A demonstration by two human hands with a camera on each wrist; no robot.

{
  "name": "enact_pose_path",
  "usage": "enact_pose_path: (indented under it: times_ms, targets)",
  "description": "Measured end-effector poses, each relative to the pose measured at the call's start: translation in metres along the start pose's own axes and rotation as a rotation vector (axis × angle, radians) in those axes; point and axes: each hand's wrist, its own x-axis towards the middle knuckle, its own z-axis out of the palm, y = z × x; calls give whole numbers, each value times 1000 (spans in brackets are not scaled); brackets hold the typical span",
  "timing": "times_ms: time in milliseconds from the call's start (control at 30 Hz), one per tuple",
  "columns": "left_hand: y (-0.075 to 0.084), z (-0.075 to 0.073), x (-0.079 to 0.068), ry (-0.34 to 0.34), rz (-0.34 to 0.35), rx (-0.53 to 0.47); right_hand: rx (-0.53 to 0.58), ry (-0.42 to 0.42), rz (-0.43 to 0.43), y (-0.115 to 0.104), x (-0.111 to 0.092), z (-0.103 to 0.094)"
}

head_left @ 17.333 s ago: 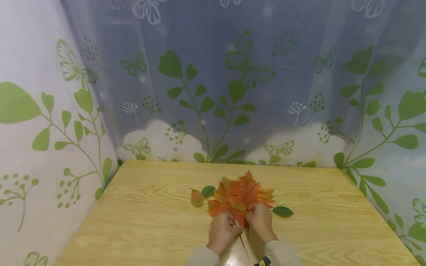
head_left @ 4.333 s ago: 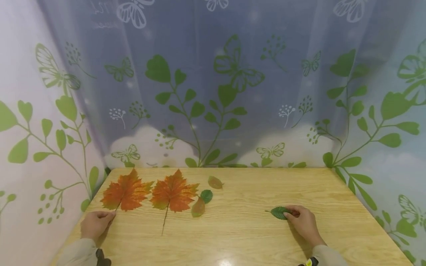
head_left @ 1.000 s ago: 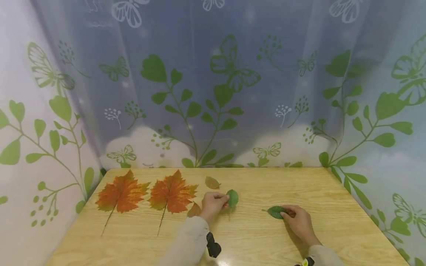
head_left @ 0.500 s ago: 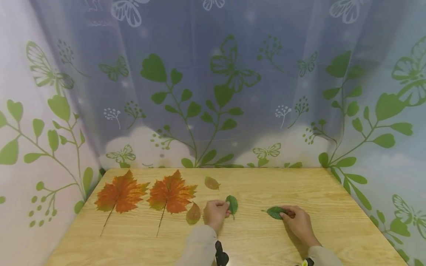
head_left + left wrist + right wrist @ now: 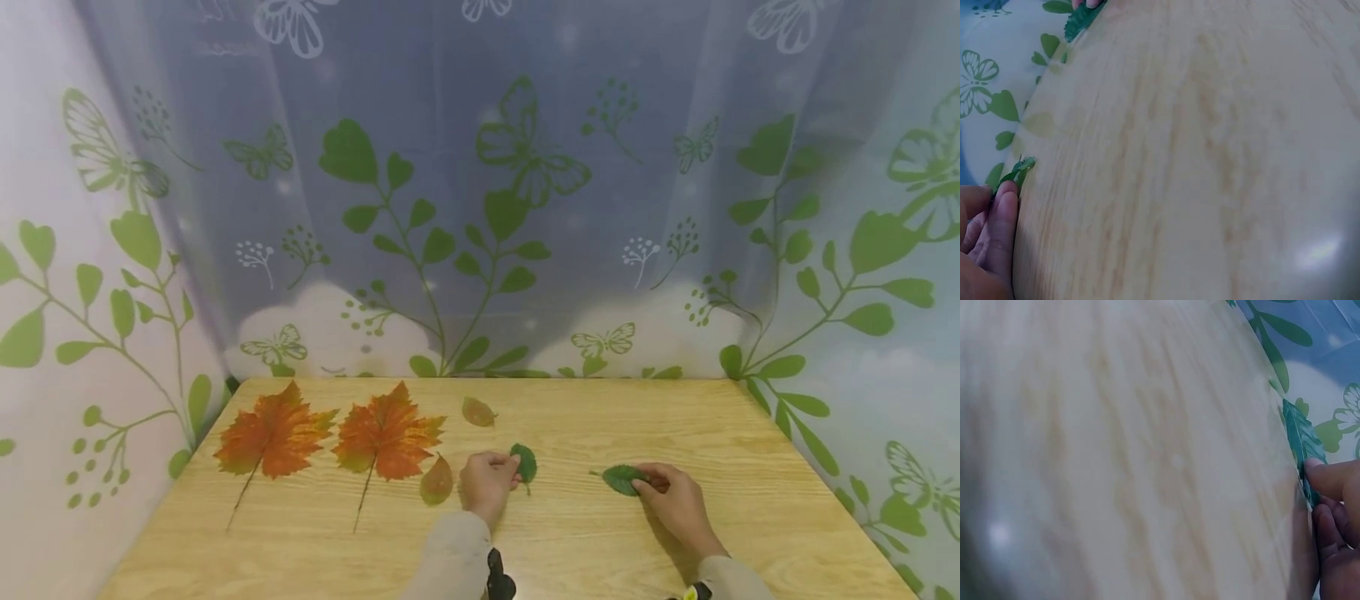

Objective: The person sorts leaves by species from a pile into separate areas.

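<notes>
Near the middle of the table, my left hand pinches a small dark green leaf by its edge, its short stem pointing toward me. In the left wrist view that same leaf sits between thumb and fingers. To the right, my right hand pinches another green leaf, which lies sideways with its stem to the left. The right wrist view shows this leaf with the thumb on it. Just left of my left hand lies a reddish-brown leaf.
Two orange maple leaves, one at the far left and one beside it, lie with their long stems toward me. A small brownish leaf lies toward the back. Printed curtains stand behind the wooden table.
My left hand let go of the left maple leaf, picked up the green leaf beside the brown one and carried it right, then lowered it slightly. My right hand stayed on its leaf.
</notes>
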Motion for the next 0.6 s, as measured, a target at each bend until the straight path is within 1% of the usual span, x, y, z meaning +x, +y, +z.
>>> enact_pose_path:
  times_ms: [233, 467, 600]
  targets:
    - [5, -2, -5, -16, 13, 12, 11, -3, -13, 3, 0, -2]
    - [3, -2, -4, -21, 25, 10, -3, 16, -28, 5, -1, -2]
    - [1, -2, -3, -12, 31, 8, 20, -27, 0, 1, -2, -5]
